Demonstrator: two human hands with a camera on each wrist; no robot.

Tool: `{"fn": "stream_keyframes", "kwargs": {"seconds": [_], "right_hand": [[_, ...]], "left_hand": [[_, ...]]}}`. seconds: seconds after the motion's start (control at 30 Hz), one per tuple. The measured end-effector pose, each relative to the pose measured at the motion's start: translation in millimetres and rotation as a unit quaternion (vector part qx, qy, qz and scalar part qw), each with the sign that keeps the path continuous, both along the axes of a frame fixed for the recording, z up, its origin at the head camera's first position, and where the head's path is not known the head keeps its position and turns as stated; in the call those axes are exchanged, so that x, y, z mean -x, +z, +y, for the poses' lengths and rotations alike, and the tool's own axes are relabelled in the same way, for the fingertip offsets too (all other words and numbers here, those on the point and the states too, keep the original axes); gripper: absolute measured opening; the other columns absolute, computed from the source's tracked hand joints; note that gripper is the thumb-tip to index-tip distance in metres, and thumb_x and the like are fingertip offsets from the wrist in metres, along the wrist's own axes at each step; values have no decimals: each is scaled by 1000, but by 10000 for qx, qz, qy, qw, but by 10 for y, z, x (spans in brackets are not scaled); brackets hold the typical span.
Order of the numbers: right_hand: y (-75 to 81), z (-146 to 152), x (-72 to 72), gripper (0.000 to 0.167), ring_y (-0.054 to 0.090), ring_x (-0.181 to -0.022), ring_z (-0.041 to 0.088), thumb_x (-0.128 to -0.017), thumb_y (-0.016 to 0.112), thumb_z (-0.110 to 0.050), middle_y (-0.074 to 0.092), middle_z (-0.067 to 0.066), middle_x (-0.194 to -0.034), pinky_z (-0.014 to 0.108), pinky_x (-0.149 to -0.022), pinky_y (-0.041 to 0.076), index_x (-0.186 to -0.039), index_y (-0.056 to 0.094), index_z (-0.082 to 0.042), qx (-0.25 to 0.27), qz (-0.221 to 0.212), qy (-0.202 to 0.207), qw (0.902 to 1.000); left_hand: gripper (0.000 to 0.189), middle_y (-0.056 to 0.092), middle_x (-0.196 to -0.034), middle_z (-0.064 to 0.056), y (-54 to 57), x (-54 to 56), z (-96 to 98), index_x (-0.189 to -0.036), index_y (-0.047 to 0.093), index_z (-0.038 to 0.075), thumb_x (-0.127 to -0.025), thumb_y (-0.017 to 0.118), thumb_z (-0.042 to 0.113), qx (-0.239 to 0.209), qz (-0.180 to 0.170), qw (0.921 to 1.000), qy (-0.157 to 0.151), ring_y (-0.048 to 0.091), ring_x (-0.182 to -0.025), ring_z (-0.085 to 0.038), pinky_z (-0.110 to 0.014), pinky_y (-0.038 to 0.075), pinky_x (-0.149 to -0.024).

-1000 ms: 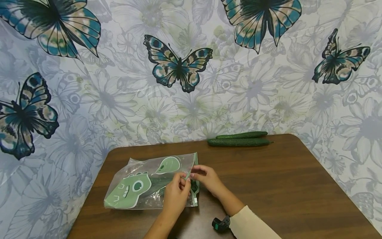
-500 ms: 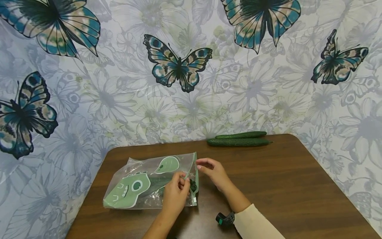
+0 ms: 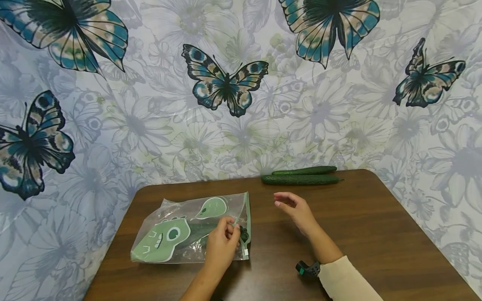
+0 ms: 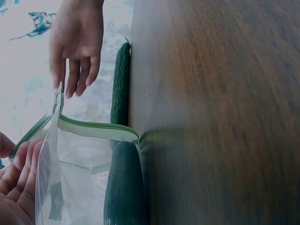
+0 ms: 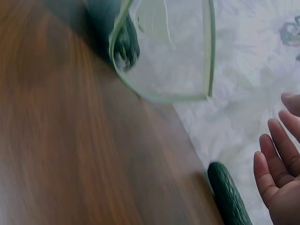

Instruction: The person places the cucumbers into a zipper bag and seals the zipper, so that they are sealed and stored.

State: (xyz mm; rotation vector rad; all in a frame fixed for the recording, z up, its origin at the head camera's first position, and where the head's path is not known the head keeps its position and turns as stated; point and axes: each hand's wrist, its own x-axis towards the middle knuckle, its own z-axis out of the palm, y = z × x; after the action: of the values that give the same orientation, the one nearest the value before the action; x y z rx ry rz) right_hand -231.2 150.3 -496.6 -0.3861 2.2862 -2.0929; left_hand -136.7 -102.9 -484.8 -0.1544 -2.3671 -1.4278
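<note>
A clear zip bag [image 3: 177, 240] with green cartoon prints lies on the table, its green-edged mouth to the right. My left hand [image 3: 222, 244] pinches the upper lip of that mouth and keeps it lifted; the left wrist view shows the zip strip [image 4: 98, 127] spread into a gap. Inside the bag lies a dark green cucumber [image 4: 125, 187]. To the right of the mouth, my right hand [image 3: 299, 213] hovers over the table, fingers loosely bent and holding nothing. Two more cucumbers [image 3: 301, 179] lie side by side at the table's back edge, beyond the right hand.
The brown wooden table [image 3: 357, 234] ends at the back against a wall cloth [image 3: 324, 121] printed with butterflies and flowers. A small white zip slider [image 3: 246, 252] sits at the near corner of the bag's mouth. A black wrist device [image 3: 308, 269] is on the right forearm.
My right hand has let go of the bag's mouth and moved away to the right. The left hand keeps its pinch, and the bag stays in place.
</note>
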Motion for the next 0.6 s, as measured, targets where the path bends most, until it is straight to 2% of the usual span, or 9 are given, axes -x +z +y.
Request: {"fn": "stream_keyframes", "kwargs": {"seconds": [0.17,0.37,0.43,0.5,0.6], "right_hand": [[2,214,55,44,62,-120,18,-96,71,-24,58,25,-138,15,-95,50,-133,61,-3,-331,3,-169,9993],[-18,446,161,52,54,-134,34,-96,71,-28,57,18,-144,11,-96,46,-141,56,-6,-744,-104,-330,9966],[-28,521,203,55,50,-138,36,-96,70,-29,54,18,-148,18,-102,48,-143,53,-7,-786,-178,-344,9962],[-34,589,242,58,47,-141,36,-96,70,-30,51,18,-151,30,-109,48,-145,50,-7,-813,-245,-359,9957],[-48,681,304,62,43,-144,38,-97,69,-31,46,18,-154,50,-116,41,-148,46,-6,-864,-309,-366,9951]], "left_hand": [[10,57,-65,6,14,-2,9,-103,60,8,-94,66,7,-43,-72,10000,10,54,-48,3,-20,49,-47],[11,57,-65,6,14,-4,14,-103,60,7,-94,66,7,-60,-112,9999,27,54,-48,3,-20,49,-46],[10,57,-65,6,13,-3,14,-103,60,8,-94,66,7,-52,-106,9999,32,54,-48,3,-20,49,-46],[10,57,-65,6,12,-2,14,-102,60,9,-94,66,7,-46,-94,9999,34,54,-48,4,-20,49,-46],[10,57,-64,6,7,-2,10,-102,60,9,-94,66,8,-49,-91,9999,39,54,-48,4,-20,49,-47]]}}
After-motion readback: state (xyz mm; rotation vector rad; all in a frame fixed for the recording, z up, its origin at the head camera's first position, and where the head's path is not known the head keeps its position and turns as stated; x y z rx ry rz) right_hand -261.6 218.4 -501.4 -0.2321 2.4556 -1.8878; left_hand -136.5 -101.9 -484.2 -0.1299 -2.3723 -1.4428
